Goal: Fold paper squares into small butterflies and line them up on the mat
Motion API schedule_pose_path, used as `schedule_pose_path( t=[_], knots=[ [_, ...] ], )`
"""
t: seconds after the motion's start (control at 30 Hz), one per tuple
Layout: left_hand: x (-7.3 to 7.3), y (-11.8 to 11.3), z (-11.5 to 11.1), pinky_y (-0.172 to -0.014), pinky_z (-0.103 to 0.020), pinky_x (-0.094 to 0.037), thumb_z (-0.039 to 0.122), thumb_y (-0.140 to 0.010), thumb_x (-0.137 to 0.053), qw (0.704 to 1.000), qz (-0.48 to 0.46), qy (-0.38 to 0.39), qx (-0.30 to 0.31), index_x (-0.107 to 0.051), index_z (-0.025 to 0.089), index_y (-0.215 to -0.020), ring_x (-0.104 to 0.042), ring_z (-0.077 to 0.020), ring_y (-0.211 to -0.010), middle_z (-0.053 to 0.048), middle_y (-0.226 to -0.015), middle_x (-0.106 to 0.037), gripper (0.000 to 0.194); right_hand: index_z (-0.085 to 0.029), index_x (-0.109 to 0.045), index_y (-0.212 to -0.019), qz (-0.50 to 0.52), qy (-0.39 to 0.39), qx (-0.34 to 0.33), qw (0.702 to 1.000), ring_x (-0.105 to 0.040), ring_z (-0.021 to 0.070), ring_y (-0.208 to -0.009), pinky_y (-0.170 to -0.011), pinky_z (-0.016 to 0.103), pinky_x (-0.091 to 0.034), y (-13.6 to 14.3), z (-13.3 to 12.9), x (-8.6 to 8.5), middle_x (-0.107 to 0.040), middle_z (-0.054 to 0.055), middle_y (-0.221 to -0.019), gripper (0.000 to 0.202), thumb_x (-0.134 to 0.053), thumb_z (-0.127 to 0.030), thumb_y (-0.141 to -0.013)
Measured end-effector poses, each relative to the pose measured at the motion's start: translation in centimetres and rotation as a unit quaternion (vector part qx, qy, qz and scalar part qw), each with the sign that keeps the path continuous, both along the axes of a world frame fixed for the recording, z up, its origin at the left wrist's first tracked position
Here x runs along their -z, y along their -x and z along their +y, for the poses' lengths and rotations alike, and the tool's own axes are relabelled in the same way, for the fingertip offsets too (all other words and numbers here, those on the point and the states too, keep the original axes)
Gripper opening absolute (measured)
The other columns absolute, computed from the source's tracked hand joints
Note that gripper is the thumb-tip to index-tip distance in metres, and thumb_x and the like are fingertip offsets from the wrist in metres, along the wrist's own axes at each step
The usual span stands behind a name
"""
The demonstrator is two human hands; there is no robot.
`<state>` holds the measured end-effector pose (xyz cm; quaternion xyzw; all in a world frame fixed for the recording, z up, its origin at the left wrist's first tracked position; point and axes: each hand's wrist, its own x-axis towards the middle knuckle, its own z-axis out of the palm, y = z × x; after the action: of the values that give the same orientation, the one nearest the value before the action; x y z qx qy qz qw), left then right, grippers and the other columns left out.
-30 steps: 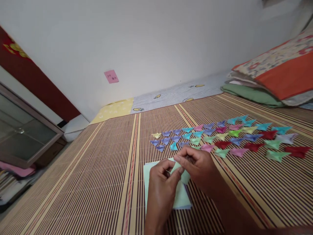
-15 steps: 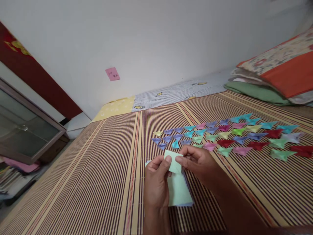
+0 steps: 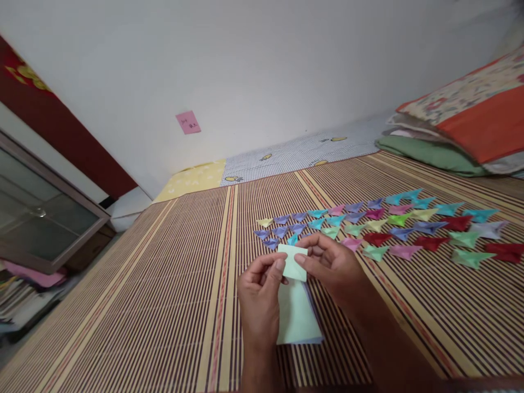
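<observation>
A small pale green piece of folded paper (image 3: 295, 264) is pinched between both hands above the mat. My left hand (image 3: 262, 295) grips its left edge with thumb and fingertips. On its right side, the thumb and fingers of my right hand (image 3: 331, 267) are closed on it. Beneath the hands lies a stack of paper sheets (image 3: 299, 316), pale green on top with bluish edges below, partly hidden by my left hand. Just beyond my hands sit rows of folded paper figures in many colours, among them a pink one (image 3: 405, 251) and a dark red one (image 3: 432, 243).
A striped bamboo mat (image 3: 172, 295) covers the surface. Folded bedding (image 3: 483, 125) is piled at the right rear. A white wall with a pink note (image 3: 188, 122) stands behind. To the left is a glass-fronted cabinet (image 3: 36, 213).
Both hands and the paper have shifted slightly. The paper has risen and turned a little, and my left fingers now hold nearer its left edge. The stack stays in place.
</observation>
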<state>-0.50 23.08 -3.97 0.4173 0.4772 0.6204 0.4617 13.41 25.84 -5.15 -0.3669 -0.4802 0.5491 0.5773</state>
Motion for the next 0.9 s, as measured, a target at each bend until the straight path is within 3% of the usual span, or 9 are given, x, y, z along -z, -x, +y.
schedule_pose_path(
  t=[0.1,0.23,0.4,0.5,0.67,0.77,0.9],
  knots=[
    [0.2,0.6,0.1,-0.064,-0.018,-0.052,0.029,-0.078,-0.085,0.999,-0.033,0.003,0.036,-0.081,0.019,-0.091,-0.064,-0.0103,-0.067,-0.002,-0.076,-0.076,0.017,-0.022,-0.068,-0.11,-0.037,-0.026,-0.007,0.999,-0.067,0.016,-0.077,-0.068,0.028,-0.054,-0.7,-0.2,-0.5,-0.07,0.001,-0.085,0.025,-0.07,-0.031,-0.088],
    [0.7,1.4,0.0,-0.075,-0.017,-0.055,0.021,-0.077,-0.087,0.99,-0.083,-0.016,0.115,-0.081,0.022,-0.102,-0.07,-0.0103,-0.082,-0.004,-0.093,-0.08,0.025,-0.022,-0.074,-0.102,-0.062,-0.049,-0.049,0.996,-0.07,0.0159,-0.078,-0.072,0.028,-0.057,-1.7,-0.4,-0.9,-0.074,0.002,-0.085,0.018,-0.061,-0.022,-0.09],
    [1.0,1.7,0.1,-0.081,-0.017,-0.055,0.017,-0.076,-0.087,0.982,-0.11,-0.041,0.15,-0.08,0.024,-0.105,-0.073,-0.0114,-0.09,-0.004,-0.099,-0.081,0.031,-0.024,-0.077,-0.106,-0.025,-0.046,-0.072,0.996,-0.072,0.0186,-0.09,-0.079,0.03,-0.058,-2.3,-0.4,-0.2,-0.077,0.004,-0.096,0.02,-0.071,-0.026,-0.087],
    [0.6,1.6,0.0,-0.077,-0.017,-0.055,0.02,-0.077,-0.088,0.984,-0.094,-0.044,0.143,-0.081,0.024,-0.1,-0.072,-0.0114,-0.085,-0.003,-0.094,-0.081,0.024,-0.025,-0.077,-0.103,-0.049,-0.064,-0.08,0.994,-0.07,0.0182,-0.088,-0.076,0.028,-0.056,-2.4,0.0,0.2,-0.075,0.004,-0.092,0.016,-0.074,-0.029,-0.088],
    [0.1,1.5,-0.2,-0.072,-0.017,-0.054,0.027,-0.083,-0.082,0.994,0.011,-0.072,0.083,-0.082,0.023,-0.091,-0.069,-0.0117,-0.078,-0.002,-0.085,-0.078,0.01,-0.024,-0.077,-0.089,-0.079,-0.102,-0.066,0.989,-0.064,0.0157,-0.078,-0.069,0.027,-0.051,-2.3,0.1,0.0,-0.071,0.001,-0.081,0.01,-0.073,-0.033,-0.091],
    [0.3,1.4,-0.2,-0.067,-0.018,-0.054,0.03,-0.083,-0.081,0.995,0.038,-0.069,0.057,-0.082,0.021,-0.088,-0.067,-0.0117,-0.072,-0.003,-0.082,-0.077,0.01,-0.023,-0.076,-0.082,-0.088,-0.094,-0.044,0.991,-0.062,0.0136,-0.072,-0.066,0.025,-0.049,-1.9,-0.3,-0.6,-0.069,-0.001,-0.076,0.013,-0.073,-0.033,-0.091],
    [0.4,1.1,-0.2,-0.064,-0.017,-0.052,0.031,-0.084,-0.081,0.997,0.025,-0.052,0.052,-0.08,0.019,-0.088,-0.066,-0.0111,-0.068,-0.002,-0.075,-0.075,0.013,-0.021,-0.074,-0.088,-0.102,-0.078,-0.006,0.992,-0.064,0.0139,-0.072,-0.066,0.025,-0.051,-1.3,-0.8,-1.0,-0.069,0.0,-0.078,0.012,-0.073,-0.033,-0.09]
  ],
)
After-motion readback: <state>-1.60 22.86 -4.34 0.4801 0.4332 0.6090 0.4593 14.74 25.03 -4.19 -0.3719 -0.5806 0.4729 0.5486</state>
